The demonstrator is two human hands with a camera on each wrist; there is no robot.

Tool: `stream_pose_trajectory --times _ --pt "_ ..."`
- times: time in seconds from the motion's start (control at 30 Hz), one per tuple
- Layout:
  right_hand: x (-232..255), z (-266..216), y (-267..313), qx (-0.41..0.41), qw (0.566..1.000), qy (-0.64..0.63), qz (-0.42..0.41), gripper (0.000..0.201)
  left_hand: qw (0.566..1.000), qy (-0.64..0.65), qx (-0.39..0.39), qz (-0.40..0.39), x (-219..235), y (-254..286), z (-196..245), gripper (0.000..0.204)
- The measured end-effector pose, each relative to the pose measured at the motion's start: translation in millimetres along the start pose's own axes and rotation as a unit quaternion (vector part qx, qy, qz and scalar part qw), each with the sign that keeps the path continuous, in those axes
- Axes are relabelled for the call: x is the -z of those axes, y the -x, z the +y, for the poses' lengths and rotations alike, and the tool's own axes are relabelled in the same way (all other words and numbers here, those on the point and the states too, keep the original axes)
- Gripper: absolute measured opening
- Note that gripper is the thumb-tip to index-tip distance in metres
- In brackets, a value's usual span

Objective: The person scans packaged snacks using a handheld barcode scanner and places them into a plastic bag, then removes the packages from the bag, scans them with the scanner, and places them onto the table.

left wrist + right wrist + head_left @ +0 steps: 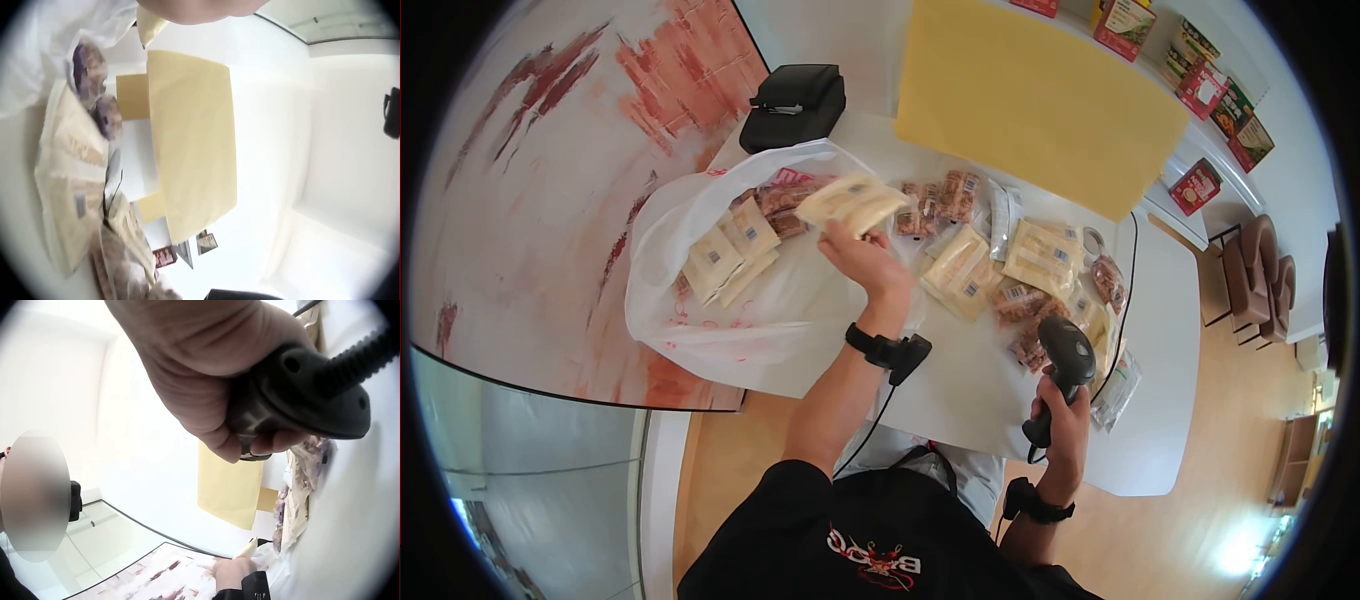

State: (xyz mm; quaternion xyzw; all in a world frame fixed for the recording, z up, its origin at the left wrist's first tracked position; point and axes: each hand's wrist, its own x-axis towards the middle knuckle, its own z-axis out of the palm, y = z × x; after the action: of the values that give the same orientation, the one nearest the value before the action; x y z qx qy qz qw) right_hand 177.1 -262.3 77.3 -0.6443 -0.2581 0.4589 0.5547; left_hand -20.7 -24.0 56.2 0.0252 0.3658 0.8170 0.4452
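My left hand (865,262) holds a pale yellow flat food packet (852,203) by its near edge, over the right side of a white plastic bag (662,245). Inside the open bag lie several pale packets (718,255) and some reddish-brown ones (785,195). In my right hand (1068,430) is a black barcode scanner (1068,350), gripped round its handle, its head pointing up the table. The right wrist view shows the fingers curled round that handle (275,400). Beyond the scanner lie more pale packets (1040,255) and brown packets (955,197).
A black boxy device (795,105) stands behind the bag. A yellow board (1030,100) rises at the table's back, with small boxes (1197,187) on a shelf to its right. A dark cable (1133,270) runs down past the packets. Brown chairs (1250,275) stand farther right.
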Motion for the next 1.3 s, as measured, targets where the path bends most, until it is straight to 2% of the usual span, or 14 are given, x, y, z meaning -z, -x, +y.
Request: stream_pose_trajectory --times 0.17,0.3,0.4,0.5,0.57,0.6,0.67,0.7,0.77,0.87,0.97,1.1,1.17,1.3 --pt "2 3 1 -0.01 1.0 0.019 -0.001 0.024 0.979 0.053 -0.173 0.098 -9 -33 29 0.034" --pt "1 1 4 -0.012 1.0 0.026 0.002 0.023 0.971 0.117 -0.182 0.105 -1 -69 31 0.041" --pt "2 4 3 -0.011 1.0 0.028 0.001 0.024 0.98 0.132 -0.126 0.084 6 -67 19 0.04" --pt "7 10 2 -0.013 1.0 0.025 0.008 0.025 0.998 0.002 0.06 -0.029 12 -45 -5 0.037" --pt "6 10 2 -0.015 1.0 0.018 0.012 0.026 0.921 -0.225 0.148 -0.281 8 -30 -17 0.037" --pt "6 9 2 -0.017 1.0 0.006 0.014 0.026 0.92 -0.223 0.154 -0.283 11 -28 -26 0.037" --pt "8 11 1 -0.016 1.0 0.011 0.013 0.025 0.787 -0.393 0.115 -0.462 20 -24 -45 0.038" --pt "9 11 1 -0.016 1.0 0.015 0.006 0.025 0.787 -0.39 0.12 -0.463 20 -18 -44 0.038" --pt "9 9 0 -0.021 1.0 0.019 0.012 0.025 0.659 -0.578 -0.032 -0.481 19 0 -28 0.038" --pt "7 5 -2 -0.016 1.0 0.006 0.007 0.024 0.6 -0.653 -0.174 -0.429 19 19 -16 0.043" --pt "5 4 -4 -0.017 1.0 -0.003 0.0 0.023 0.575 -0.656 -0.021 -0.489 18 11 -17 0.044" --pt "3 4 -5 -0.018 1.0 0.005 -0.006 0.022 0.581 -0.621 0.069 -0.522 15 3 -22 0.042" --pt "3 0 -4 -0.024 1.0 0.013 -0.004 0.022 0.703 -0.493 0.062 -0.509 20 2 -28 0.038" --pt "-2 -9 -1 -0.013 1.0 0.004 -0.025 0.025 0.769 -0.417 0.126 -0.467 5 10 -18 0.03"
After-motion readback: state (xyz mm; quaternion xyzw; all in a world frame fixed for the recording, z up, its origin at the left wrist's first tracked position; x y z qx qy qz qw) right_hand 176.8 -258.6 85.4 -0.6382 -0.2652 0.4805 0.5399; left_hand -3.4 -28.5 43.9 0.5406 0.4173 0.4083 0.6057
